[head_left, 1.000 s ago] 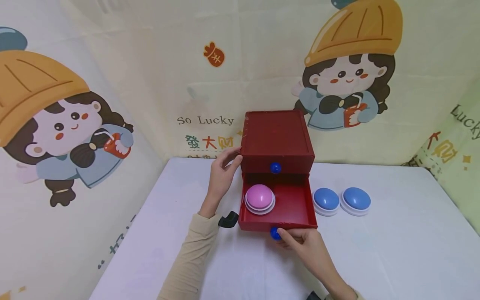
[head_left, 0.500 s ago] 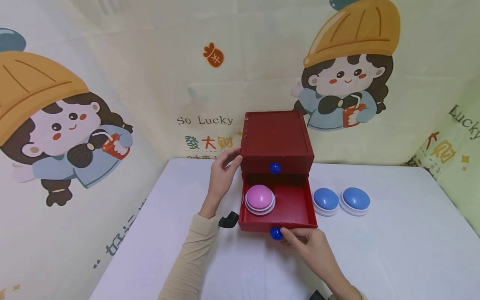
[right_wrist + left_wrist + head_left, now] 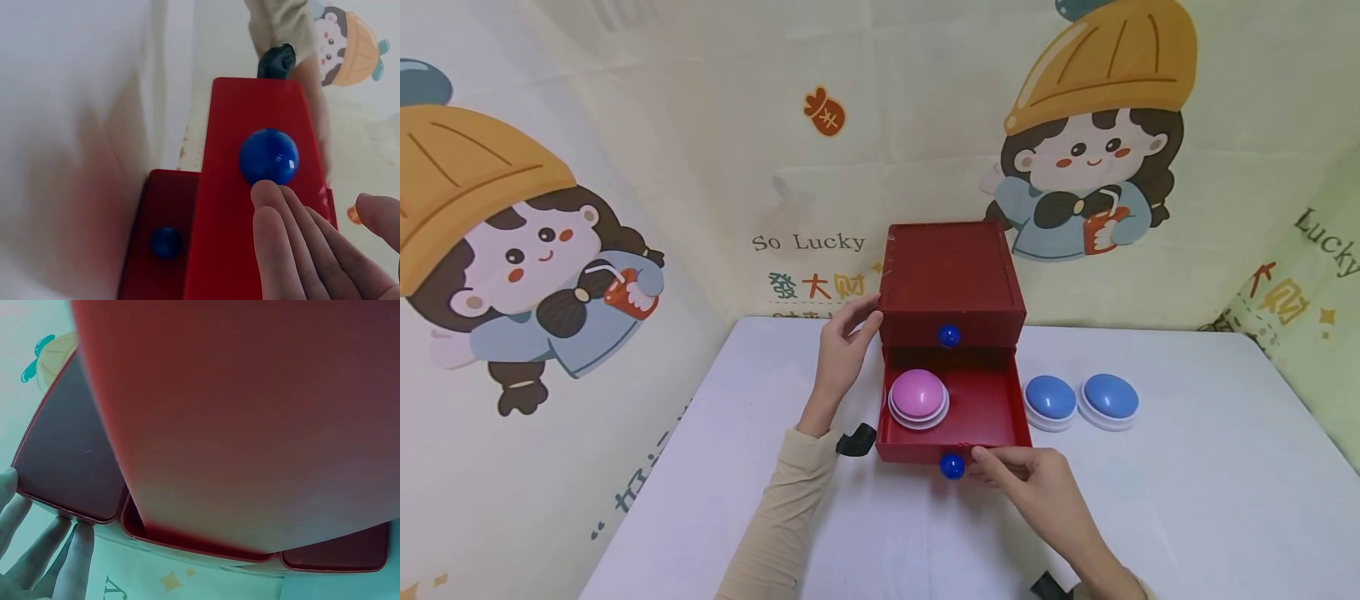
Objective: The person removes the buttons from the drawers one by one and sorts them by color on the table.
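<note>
A red two-drawer box stands at the back of the table, its lower drawer pulled out. Inside that drawer, on the left, sits a pink dome button on a white base. My left hand rests its extended fingers against the box's left side; the left wrist view shows the fingertips on the side panel. Just right of the lower drawer's blue knob is my right hand. Its fingers are straight beside the knob, the thumb spread apart from them.
Two blue dome buttons on white bases, a nearer one and a farther one, stand right of the drawer. The closed upper drawer has its own blue knob. A printed cloth hangs behind the white table.
The right thumb and fingers have let go of the lower drawer's knob and moved slightly right. The drawer stays pulled out, and the left hand keeps its place on the box.
</note>
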